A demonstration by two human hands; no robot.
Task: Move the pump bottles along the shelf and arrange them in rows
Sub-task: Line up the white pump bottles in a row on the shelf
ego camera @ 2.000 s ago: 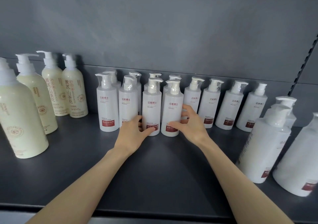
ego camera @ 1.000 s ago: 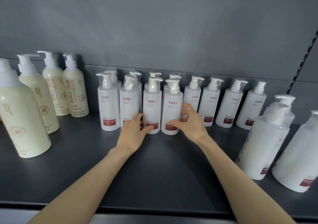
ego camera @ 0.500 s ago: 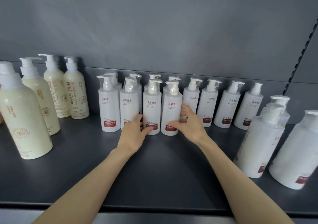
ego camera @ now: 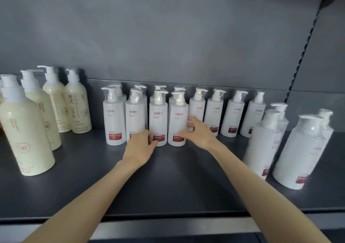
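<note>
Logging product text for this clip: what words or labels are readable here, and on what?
"沿美博士": white pump bottles.
"KERATIN CONDITIONER": above their red labels.
"角蛋白护发素": on the red labels.
"黄芪·山茶花": cream bottle.
"ASTRAGALUS": same cream bottle, vertically.
Smaller print and the right-hand bottles: too blurred.

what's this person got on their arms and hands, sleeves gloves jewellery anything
Nothing visible. The left hand and right hand are ungloved, with no rings or watch. The left forearm and right forearm are bare, no sleeves in view.
</note>
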